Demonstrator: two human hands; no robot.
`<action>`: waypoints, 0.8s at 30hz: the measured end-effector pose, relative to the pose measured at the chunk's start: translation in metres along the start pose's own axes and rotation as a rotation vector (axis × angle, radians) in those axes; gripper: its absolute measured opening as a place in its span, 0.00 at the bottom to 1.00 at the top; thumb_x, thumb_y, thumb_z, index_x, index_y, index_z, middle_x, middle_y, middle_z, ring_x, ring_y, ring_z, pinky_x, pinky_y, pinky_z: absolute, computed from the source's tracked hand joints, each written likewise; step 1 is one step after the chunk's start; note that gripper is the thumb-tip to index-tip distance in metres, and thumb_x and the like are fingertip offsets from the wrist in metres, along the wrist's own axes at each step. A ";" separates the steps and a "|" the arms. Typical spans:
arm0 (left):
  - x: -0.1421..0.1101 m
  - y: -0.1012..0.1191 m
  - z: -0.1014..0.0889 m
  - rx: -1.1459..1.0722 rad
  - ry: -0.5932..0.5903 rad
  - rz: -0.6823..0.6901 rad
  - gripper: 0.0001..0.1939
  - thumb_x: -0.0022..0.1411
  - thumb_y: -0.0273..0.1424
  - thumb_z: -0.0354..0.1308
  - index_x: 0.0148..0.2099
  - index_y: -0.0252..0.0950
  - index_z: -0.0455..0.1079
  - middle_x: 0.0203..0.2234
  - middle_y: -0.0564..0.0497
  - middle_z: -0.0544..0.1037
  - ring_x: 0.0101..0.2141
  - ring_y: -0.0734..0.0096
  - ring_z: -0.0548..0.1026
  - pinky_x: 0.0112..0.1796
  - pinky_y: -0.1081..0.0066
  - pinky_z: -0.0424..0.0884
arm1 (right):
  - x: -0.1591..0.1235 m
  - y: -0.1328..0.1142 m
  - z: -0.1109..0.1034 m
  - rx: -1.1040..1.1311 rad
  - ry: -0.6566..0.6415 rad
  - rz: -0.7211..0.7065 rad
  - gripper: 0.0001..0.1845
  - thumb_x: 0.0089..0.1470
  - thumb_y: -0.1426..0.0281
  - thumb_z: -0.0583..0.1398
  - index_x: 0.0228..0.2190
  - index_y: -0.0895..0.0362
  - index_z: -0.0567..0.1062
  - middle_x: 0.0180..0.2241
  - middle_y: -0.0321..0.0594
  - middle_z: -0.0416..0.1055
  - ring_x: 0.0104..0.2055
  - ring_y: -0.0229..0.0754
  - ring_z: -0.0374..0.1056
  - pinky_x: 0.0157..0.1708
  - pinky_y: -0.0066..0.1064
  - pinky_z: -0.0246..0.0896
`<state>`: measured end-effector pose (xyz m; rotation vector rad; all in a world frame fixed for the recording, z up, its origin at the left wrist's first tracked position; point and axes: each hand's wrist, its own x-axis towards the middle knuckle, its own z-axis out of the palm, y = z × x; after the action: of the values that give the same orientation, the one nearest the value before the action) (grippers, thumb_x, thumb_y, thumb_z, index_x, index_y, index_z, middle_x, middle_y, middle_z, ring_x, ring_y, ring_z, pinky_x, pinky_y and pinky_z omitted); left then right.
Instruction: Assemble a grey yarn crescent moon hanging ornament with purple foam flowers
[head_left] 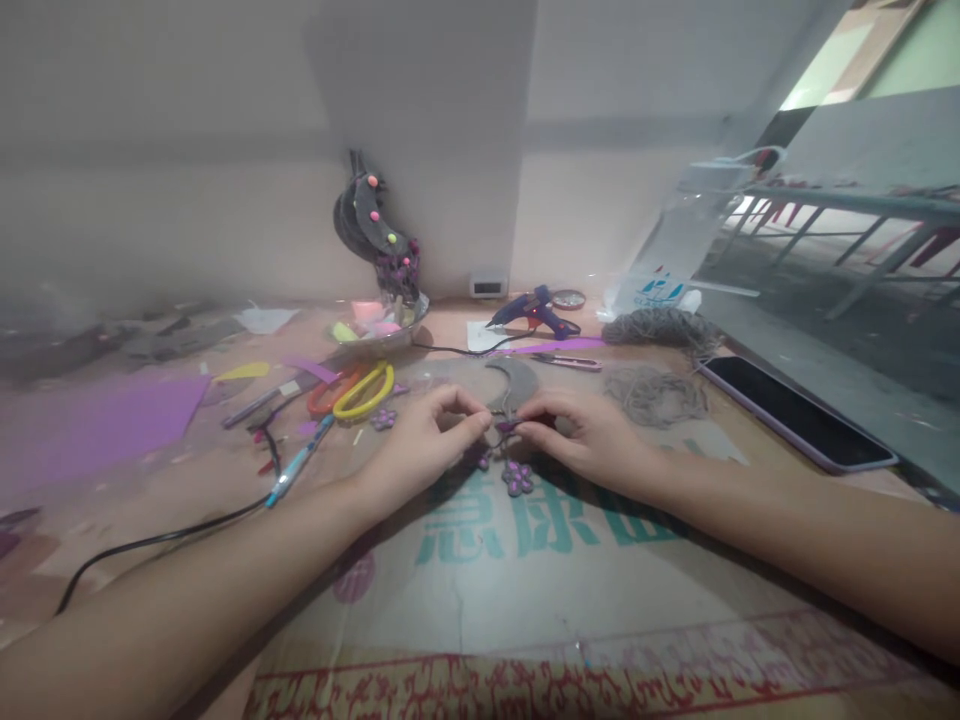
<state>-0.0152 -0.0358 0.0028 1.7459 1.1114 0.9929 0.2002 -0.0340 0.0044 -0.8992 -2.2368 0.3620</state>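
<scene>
My left hand (431, 435) is closed in a pinch at the near tip of a grey crescent moon (525, 378); what sits between its fingertips is too small to make out. Opposite it, my right hand (596, 435) pinches a small purple-and-grey piece (508, 425) on grey yarn. Just below the fingers, a purple-and-grey flower (517, 478) lies on the cardboard (465, 600). Another small purple piece (482, 461) rests by my left fingers. A second flower (383, 419) is left of my left hand.
Left lie scissors (364, 392), a blue pen (300, 462), a black cable (165, 537) and a purple sheet (112, 425). Behind are a bowl (382, 342), glue gun (536, 312) and cutter (568, 362). Grey yarn (654, 393) and a phone (799, 412) are right. A decorated crescent (364, 215) stands at the wall.
</scene>
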 end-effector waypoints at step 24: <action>0.003 -0.007 0.001 -0.095 0.023 -0.013 0.13 0.61 0.39 0.58 0.32 0.37 0.61 0.22 0.55 0.70 0.24 0.75 0.69 0.27 0.74 0.64 | 0.000 0.000 0.000 0.000 0.006 -0.023 0.08 0.60 0.69 0.58 0.33 0.57 0.77 0.30 0.38 0.75 0.31 0.36 0.69 0.33 0.27 0.63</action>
<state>-0.0157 -0.0310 -0.0029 1.6540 1.0712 1.0433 0.2003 -0.0337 0.0041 -0.8729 -2.2396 0.3476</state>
